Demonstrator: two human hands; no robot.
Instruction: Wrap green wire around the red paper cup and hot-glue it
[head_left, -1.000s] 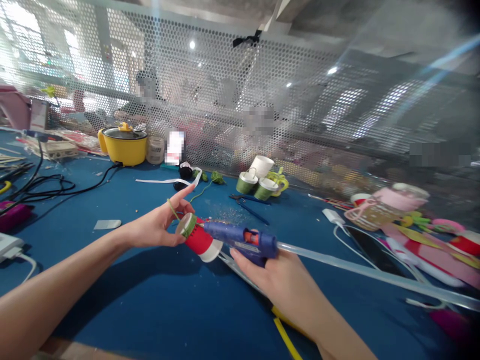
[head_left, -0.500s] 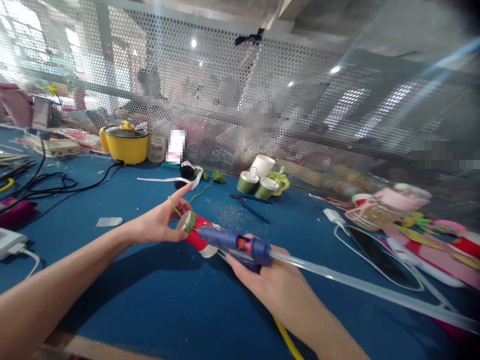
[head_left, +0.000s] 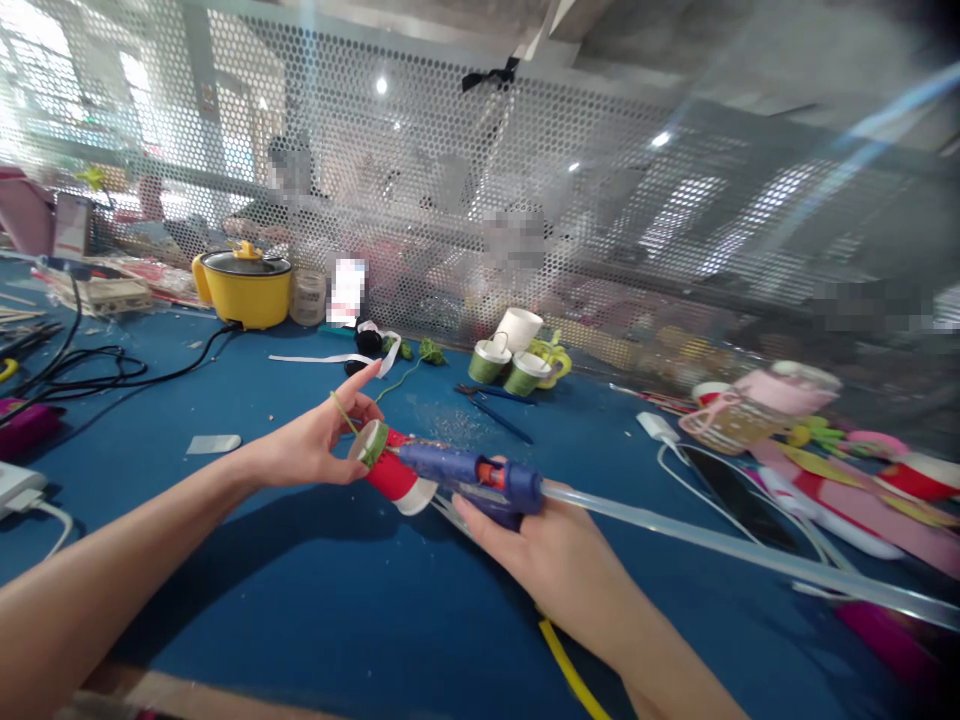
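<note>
My left hand [head_left: 330, 440] is closed around the end of a red paper cup [head_left: 397, 482], which lies tilted on its side with its white rim to the lower right. Green yarn [head_left: 377, 445] is wound round the cup's other end, and a strand runs over my fingers towards a small green yarn ball [head_left: 431, 350]. In my right hand [head_left: 555, 550] is a blue hot glue gun [head_left: 457, 468], its nozzle at the cup beside the yarn. From the gun's back a long clear glue stick [head_left: 675, 532] sticks out to the right.
Pliers [head_left: 499, 415] lie beyond the cup, near two green-wrapped cups [head_left: 489, 362]. A yellow electric pot [head_left: 246, 290] stands at the back left by a perforated screen. To the right are a phone [head_left: 739, 495], white cables and a pink-wrapped jar [head_left: 750, 405].
The view has shifted slightly. The glue gun's nozzle still sits at the cup beside the yarn, and both hands keep their holds; more of the red cup shows beneath the gun.
</note>
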